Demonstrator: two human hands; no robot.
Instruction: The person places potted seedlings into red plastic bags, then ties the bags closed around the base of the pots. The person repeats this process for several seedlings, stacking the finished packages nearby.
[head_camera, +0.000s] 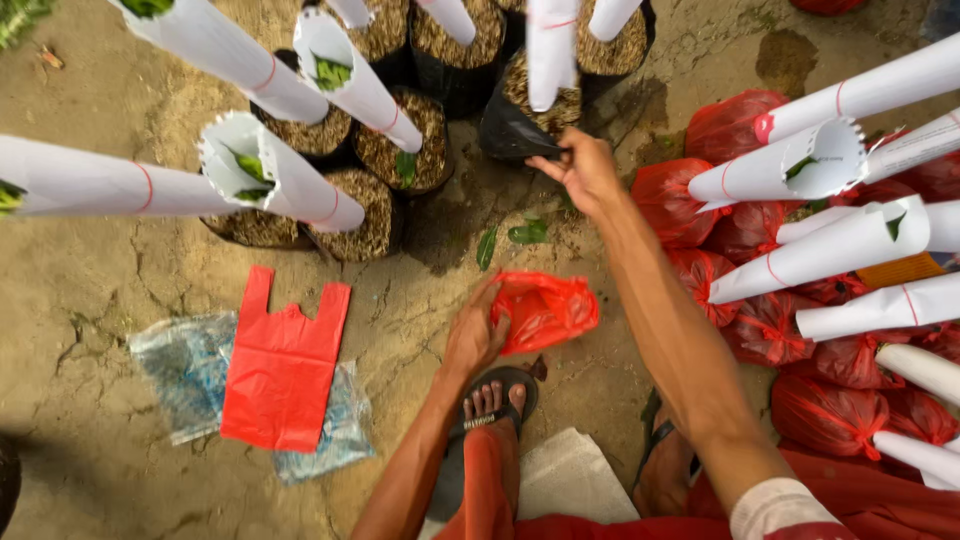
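Note:
My left hand (473, 335) grips an open red plastic bag (545, 310) low over the dirt ground, just ahead of my sandalled foot (492, 400). My right hand (582, 170) reaches forward and pinches the rim of a black grow bag (512, 125) filled with husk, which tilts toward me. A white paper cone (552, 50) stands up out of that bag.
Several more black grow bags (400, 150) with white paper cones (285, 180) wrapped around seedlings stand ahead and left. At right, several red-bagged plants (830, 415) with cones lie together. A flat red bag (283, 360) rests on clear plastic (185, 370) at left. Loose leaves (528, 233) lie on the ground.

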